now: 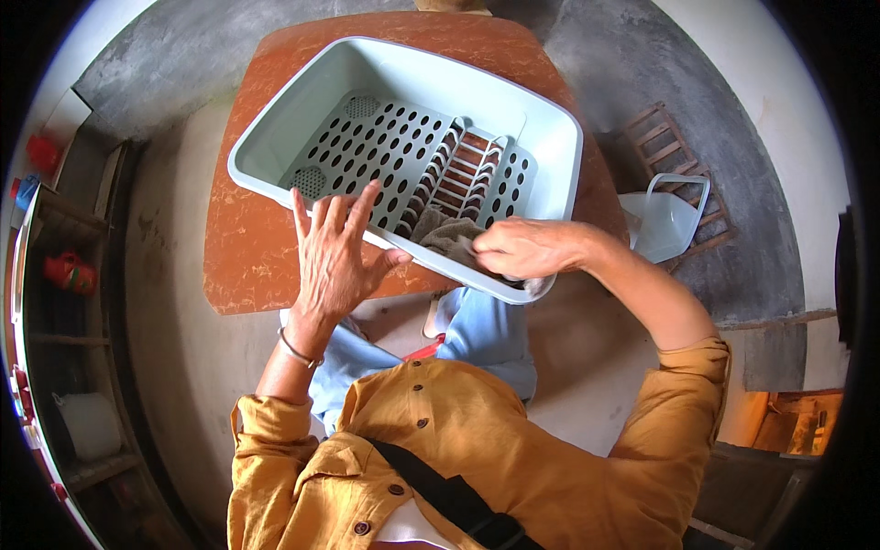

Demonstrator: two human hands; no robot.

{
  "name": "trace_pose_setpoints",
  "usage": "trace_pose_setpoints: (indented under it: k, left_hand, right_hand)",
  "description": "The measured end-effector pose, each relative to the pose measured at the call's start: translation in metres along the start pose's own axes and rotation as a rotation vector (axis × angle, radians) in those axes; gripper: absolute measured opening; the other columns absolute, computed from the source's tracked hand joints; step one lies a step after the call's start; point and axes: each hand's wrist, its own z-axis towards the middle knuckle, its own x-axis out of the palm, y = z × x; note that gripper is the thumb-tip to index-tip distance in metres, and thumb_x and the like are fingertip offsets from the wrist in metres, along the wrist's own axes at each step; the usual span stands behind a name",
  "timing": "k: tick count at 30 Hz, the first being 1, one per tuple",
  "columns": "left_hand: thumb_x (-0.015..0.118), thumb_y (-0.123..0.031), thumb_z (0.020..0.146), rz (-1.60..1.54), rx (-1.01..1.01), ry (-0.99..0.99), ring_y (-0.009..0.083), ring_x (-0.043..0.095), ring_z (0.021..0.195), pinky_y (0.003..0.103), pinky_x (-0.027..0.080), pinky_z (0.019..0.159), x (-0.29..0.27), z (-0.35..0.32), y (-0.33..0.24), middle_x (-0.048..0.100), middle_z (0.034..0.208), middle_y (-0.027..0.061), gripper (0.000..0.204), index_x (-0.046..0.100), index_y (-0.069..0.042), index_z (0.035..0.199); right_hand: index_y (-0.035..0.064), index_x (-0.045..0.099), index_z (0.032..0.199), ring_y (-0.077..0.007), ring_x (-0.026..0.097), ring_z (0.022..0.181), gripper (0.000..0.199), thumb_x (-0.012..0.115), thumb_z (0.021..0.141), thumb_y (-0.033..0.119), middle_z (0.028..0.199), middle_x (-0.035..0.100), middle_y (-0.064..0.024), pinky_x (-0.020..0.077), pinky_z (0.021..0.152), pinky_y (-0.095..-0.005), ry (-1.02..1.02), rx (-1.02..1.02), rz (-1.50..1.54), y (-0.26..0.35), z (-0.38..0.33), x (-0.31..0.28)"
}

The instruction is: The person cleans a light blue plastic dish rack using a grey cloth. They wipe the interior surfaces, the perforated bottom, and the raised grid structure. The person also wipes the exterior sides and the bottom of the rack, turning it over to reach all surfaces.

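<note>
A pale green plastic dish rack (385, 78) sits on a reddish-brown table, with oval drain holes and a slotted plate holder (458, 174) in its floor. My right hand (532, 247) is closed on a grey-brown cloth (449, 234) at the near right corner, against the inner side of the near wall. Part of the cloth lies bunched over the near end of the plate holder. At the near left rim, my left hand (335, 243) has its fingers spread and the thumb out to the right. It seems to rest against the rim; no object shows in it.
The table (247, 247) reaches past the rack on the left. To the right, a pale plastic basket with a handle (669, 220) stands on the floor beside a wooden slatted frame (660, 137). Shelves (73, 339) with a red item (71, 272) line the left side.
</note>
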Motion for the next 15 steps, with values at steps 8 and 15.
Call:
trace_pose_setpoints:
  k: [8, 15]
  left_hand:
    - [0.057, -0.068, 0.072, -0.172, 0.166, 0.027, 0.0246, 0.049, 0.091, 0.063, 0.003, 0.108, 0.018, -0.007, -0.027, 0.049, 0.084, 0.0048, 0.074, 0.055, -0.008, 0.115]
    - [0.061, -0.068, 0.071, -0.268, 0.227, -0.066, 0.0266, 0.048, 0.083, 0.064, -0.001, 0.108, 0.026, -0.005, -0.014, 0.045, 0.074, 0.0067, 0.064, 0.060, -0.004, 0.079]
  right_hand:
    - [0.0007, 0.068, 0.091, -0.0286, 0.065, 0.082, 0.023, 0.053, 0.077, 0.009, 0.088, 0.067, -0.0191, 0.0495, 0.074, -0.0391, 0.192, 0.008, 0.009, -0.003, 0.017, 0.002]
    - [0.0040, 0.070, 0.092, -0.0278, 0.066, 0.094, 0.019, 0.059, 0.077, 0.008, 0.095, 0.069, -0.0147, 0.0529, 0.077, -0.0404, 0.107, 0.451, -0.646, -0.042, 0.047, -0.041]
